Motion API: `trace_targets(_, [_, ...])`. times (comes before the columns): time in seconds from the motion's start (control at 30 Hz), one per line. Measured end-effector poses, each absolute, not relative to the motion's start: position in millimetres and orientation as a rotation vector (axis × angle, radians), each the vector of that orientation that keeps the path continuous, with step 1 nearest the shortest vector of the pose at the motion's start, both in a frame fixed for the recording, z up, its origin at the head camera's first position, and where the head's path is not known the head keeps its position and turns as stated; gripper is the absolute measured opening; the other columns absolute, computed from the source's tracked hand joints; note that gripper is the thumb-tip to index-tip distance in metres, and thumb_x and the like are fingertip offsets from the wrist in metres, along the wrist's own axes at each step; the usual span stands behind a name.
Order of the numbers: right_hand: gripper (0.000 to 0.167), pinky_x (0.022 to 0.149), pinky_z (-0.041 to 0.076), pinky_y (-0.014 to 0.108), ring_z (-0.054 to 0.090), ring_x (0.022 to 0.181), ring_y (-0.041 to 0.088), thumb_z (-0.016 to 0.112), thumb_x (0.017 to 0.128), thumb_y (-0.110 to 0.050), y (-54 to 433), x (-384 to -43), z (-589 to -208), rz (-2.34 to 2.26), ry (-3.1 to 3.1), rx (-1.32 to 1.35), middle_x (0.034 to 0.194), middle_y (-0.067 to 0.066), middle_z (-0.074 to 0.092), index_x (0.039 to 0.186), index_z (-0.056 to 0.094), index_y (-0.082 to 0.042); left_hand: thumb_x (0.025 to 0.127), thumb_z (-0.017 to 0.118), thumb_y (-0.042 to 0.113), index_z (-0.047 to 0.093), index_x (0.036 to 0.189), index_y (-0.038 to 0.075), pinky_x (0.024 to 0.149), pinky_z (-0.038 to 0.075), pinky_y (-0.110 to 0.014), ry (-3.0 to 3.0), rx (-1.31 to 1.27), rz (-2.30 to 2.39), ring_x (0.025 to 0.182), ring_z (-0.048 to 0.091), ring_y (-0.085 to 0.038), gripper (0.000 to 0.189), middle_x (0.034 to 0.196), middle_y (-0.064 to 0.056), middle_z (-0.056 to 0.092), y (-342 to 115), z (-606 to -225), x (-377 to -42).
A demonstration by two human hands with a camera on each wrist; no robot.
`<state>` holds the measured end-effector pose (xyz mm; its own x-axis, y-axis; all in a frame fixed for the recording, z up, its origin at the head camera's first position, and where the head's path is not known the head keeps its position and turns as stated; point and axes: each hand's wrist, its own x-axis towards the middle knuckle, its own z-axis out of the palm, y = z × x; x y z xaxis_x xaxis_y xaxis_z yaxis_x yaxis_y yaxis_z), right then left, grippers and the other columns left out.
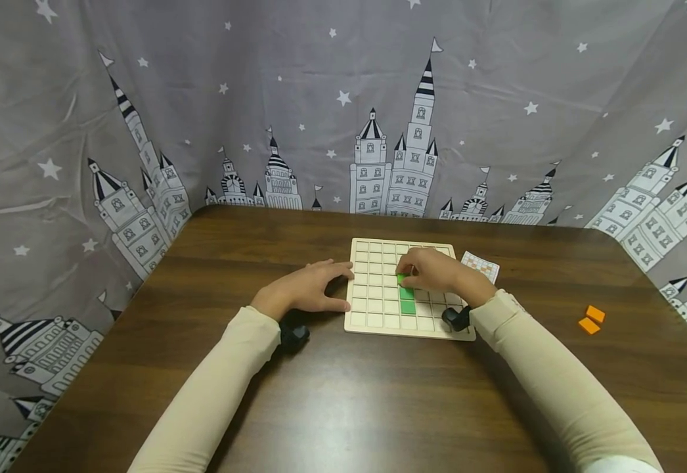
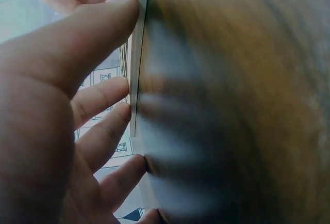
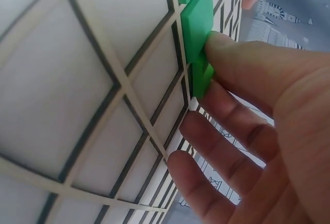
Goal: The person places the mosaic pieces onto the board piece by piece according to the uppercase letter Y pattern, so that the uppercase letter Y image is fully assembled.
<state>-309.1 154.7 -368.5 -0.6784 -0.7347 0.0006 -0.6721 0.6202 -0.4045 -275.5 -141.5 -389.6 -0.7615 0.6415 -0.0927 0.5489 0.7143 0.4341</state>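
Note:
A pale wooden grid board (image 1: pixel 375 305) lies on the dark table. Along its left edge rests my left hand (image 1: pixel 305 289), fingers spread; the left wrist view shows its thumb (image 2: pixel 116 20) and some fingertips touching the board's side. Over the middle of the board is my right hand (image 1: pixel 435 270), pinching a green tile (image 3: pixel 202 77) between thumb and index finger, the other fingers loosely extended. Two more green tiles line up with it toward the near side, a middle one (image 1: pixel 406 293) and a nearer one (image 1: pixel 407 307). My right fingers partly cover the pinched tile in the head view.
A small card with an orange-and-white grid pattern (image 1: pixel 481 265) lies by the board's right edge. Farther right on the table (image 1: pixel 343 407) are two orange tiles (image 1: pixel 595 313). Behind the table hangs a grey curtain (image 1: pixel 296 79) printed with castles and stars.

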Motion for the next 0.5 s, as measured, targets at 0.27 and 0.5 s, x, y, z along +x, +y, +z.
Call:
trace_targets(0.27, [0.013,0.082,0.053,0.039,0.063,0.091,0.021,0.074,0.092,-0.007,154.7,-307.9,-366.4,-0.568,2.683,-1.138,0.099,0.004,0.068,0.104,0.077,-0.004,0.091,0.075,0.042,0.056,0.139,0.011,0.114,0.020,-0.066,2.687,0.963,0.590,0.148,0.025,-0.039,0.060,0.160,-0.011,0.036,-142.2,-392.4,-275.6])
trace_targets(0.5, [0.013,0.080,0.053,0.040,0.063,0.088,0.021,0.075,0.091,-0.005,154.3,-307.2,-366.8,-0.550,2.713,-1.113,0.095,0.004,0.068,0.103,0.078,-0.004,0.092,0.074,0.042,0.055,0.141,0.011,0.114,0.019,-0.067,2.681,0.958,0.594,0.149,0.023,-0.040,0.061,0.161,-0.009,0.034,-143.2,-390.4,-274.0])
